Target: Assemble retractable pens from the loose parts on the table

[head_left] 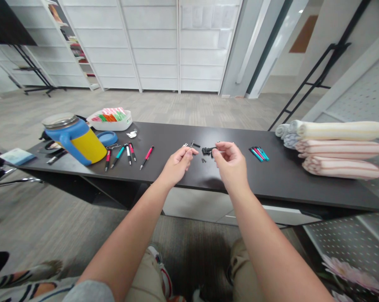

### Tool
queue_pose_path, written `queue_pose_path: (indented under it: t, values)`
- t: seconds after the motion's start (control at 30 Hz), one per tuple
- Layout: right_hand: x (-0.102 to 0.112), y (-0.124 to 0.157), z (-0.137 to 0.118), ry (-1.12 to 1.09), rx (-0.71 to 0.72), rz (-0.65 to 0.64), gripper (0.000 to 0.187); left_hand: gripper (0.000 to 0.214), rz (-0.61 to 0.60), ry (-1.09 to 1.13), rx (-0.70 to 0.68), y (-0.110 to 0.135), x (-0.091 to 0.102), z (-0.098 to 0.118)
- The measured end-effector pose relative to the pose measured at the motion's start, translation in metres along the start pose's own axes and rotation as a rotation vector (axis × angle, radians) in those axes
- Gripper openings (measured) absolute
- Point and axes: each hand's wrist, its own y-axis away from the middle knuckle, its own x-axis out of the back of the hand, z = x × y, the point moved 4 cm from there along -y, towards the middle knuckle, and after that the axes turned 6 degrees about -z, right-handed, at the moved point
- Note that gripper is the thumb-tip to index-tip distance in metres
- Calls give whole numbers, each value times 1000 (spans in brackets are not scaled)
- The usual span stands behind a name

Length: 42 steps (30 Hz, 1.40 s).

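Note:
Both my hands hover over the middle of a black table (280, 176). My left hand (179, 161) is closed in a pinch on a tiny part I cannot make out. My right hand (229, 157) is also closed, its fingertips pinching a small dark piece near several small black pen parts (207, 150) on the table. Thin pen refills (189, 145) lie just beyond my left hand. Right of my right hand lies a bunch of teal and pink pen barrels (259, 153). Assembled pens (128, 154) lie to the left.
A blue and yellow jug (77, 141) lies on the table's left end by a blue lid (107, 137) and a white tray (112, 118) of coloured items. Rolled towels (334, 147) are stacked at the right end. White shelving stands behind.

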Motion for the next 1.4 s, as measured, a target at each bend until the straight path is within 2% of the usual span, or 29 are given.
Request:
queue_pose_path:
  t: [0.1, 0.2, 0.3, 0.47, 0.57, 0.63, 0.73, 0.83, 0.93, 1.07, 1.13, 1.23, 1.3, 1.4]
  values:
    - [-17, 7, 10, 274, 11, -251, 21, 40, 104, 434, 5, -2, 9, -6]
    - [-31, 16, 19, 560, 62, -396, 13, 35, 187, 599, 10, -3, 15, -8]
    - [-37, 23, 22, 732, 111, -429, 13, 33, 231, 628, 28, -2, 18, -8]
    - [-38, 19, 13, 783, 155, -392, 10, 33, 238, 596, 32, 0, 16, -8]
    - [-45, -3, 8, 842, 150, -375, 18, 34, 232, 586, 23, 0, 15, -8]
    - [-54, -23, 7, 957, 133, -409, 22, 34, 227, 581, 14, 0, 15, -8]
    - [-74, -50, 13, 1131, 111, -567, 22, 35, 215, 576, -1, -1, 15, -11]
    - [-86, -64, 18, 1157, 95, -630, 14, 35, 187, 561, -5, -1, 14, -13]
    - [-83, -65, 18, 1135, 85, -616, 11, 33, 161, 515, 3, 0, 14, -13]
    - [-56, -49, 12, 1003, 37, -497, 16, 33, 165, 382, 6, 3, 15, -9]
    - [-39, -35, 10, 623, -36, -367, 15, 36, 173, 264, -5, 5, 14, -5]
    - [-24, -12, 17, 133, -130, -339, 31, 40, 162, 95, -30, 7, 12, 1]
    - [-19, 0, 22, -51, -185, -332, 41, 41, 142, 13, -37, 8, 9, 3]
    - [-12, 8, 26, -149, -221, -324, 42, 35, 128, -137, -33, 10, 6, 8]
